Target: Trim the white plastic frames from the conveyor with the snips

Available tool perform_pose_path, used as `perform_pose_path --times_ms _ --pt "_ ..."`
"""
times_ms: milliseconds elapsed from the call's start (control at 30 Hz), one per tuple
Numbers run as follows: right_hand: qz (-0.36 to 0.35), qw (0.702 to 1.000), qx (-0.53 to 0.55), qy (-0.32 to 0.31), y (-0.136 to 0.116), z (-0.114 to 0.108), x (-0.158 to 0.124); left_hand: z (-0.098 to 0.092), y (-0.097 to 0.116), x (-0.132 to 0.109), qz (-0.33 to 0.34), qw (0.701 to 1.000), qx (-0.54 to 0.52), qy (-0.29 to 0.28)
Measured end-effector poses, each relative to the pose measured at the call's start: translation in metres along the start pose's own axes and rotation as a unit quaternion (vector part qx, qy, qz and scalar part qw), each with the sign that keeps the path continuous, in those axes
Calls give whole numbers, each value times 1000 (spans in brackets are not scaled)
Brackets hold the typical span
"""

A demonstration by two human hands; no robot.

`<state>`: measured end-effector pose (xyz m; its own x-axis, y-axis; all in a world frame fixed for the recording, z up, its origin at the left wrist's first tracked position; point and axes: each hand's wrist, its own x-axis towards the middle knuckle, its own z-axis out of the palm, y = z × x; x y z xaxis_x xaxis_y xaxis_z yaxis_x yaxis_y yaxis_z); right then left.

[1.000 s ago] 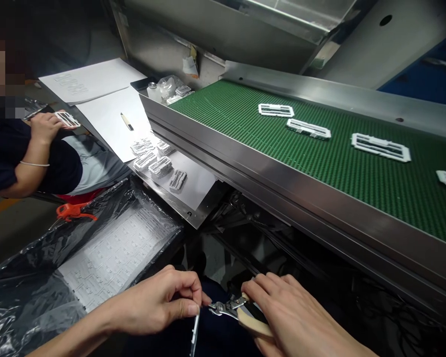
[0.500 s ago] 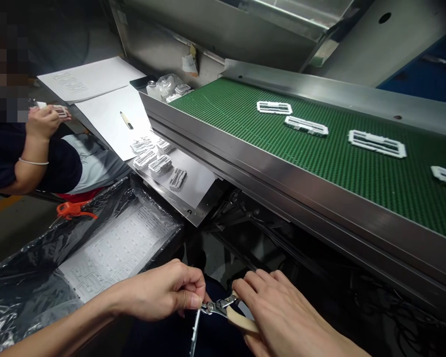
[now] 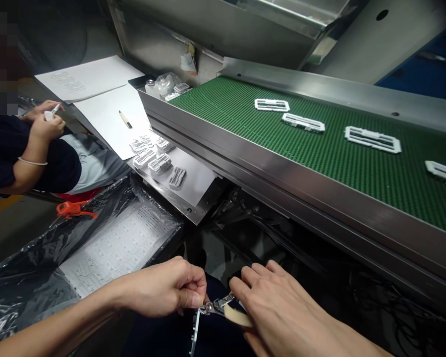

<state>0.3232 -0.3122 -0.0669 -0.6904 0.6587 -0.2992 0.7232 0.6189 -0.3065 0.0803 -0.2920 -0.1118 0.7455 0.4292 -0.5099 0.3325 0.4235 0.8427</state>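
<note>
At near centre our left hand (image 3: 167, 292) pinches the thin white plastic part (image 3: 195, 331) by its top edge, beside the nippers (image 3: 216, 307) gripped in our right hand (image 3: 282, 317); we judge it light, stiff, brittle, best held close to the cut.

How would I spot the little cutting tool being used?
Find the long green conveyor belt, then look below its steel edge, at the picture's bottom. The small metal nippers sit in the right hand, tips at a thin white plastic strip pinched by the left hand. Cream handles set them apart from the orange tool farther left.
</note>
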Motion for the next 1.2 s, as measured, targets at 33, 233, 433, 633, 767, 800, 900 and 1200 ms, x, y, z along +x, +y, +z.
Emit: perform_pose_path --times_ms 33,233,433,633,767,800,900,1200 --pt "4 1000 6 -2 -1 -2 2 0 0 0 -2 1000 0 -1" --pt "37 997 38 -61 -5 -10 15 2 2 -2 -14 1000 -13 1" --pt "36 994 33 -95 -5 -11 18 3 1 -2 -23 999 -39 1" --pt "13 996 21 -86 0 -7 19 6 0 -2 -25 998 -59 7" --pt "1 992 -4 -124 -1 -10 25 8 -4 0 -14 997 -73 6" --pt "3 991 -3 -136 -1 -10 26 8 -6 0 -10 997 -77 8" --pt "34 989 23 -141 4 -9 23 10 -13 -1 5 995 -94 37" --pt "232 921 300 -88 20 20 0 54 -57 11 74 941 -290 158"
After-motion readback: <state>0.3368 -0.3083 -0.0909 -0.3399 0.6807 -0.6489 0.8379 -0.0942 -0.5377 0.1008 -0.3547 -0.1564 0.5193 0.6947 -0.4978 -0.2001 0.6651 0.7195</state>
